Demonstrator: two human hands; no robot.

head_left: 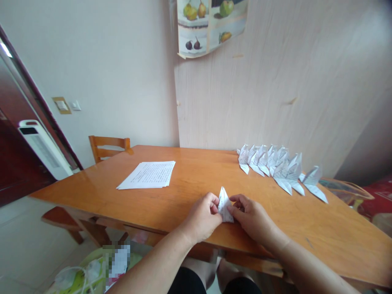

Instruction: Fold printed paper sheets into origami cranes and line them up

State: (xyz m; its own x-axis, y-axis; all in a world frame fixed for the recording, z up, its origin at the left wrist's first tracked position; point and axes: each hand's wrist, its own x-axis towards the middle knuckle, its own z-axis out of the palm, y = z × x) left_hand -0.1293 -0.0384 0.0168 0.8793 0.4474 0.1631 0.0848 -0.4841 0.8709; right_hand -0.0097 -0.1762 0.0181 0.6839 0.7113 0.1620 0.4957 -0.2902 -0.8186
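A small piece of folded printed paper (225,206), pointed at the top, is held near the front edge of the wooden table (196,171). My left hand (204,216) grips its left side between thumb and curled fingers. On its right side, my right hand (249,215) pinches the edge with thumb and forefinger. The paper's lower side edges are partly hidden behind my fingers.
Several folded paper figures (283,173) stand in rows at the back right. A stack of printed sheets (148,174) lies on the left. A chair (108,147) stands behind the table's left end, a stool (63,220) below it. Fruit pictures (211,26) hang on the wall.
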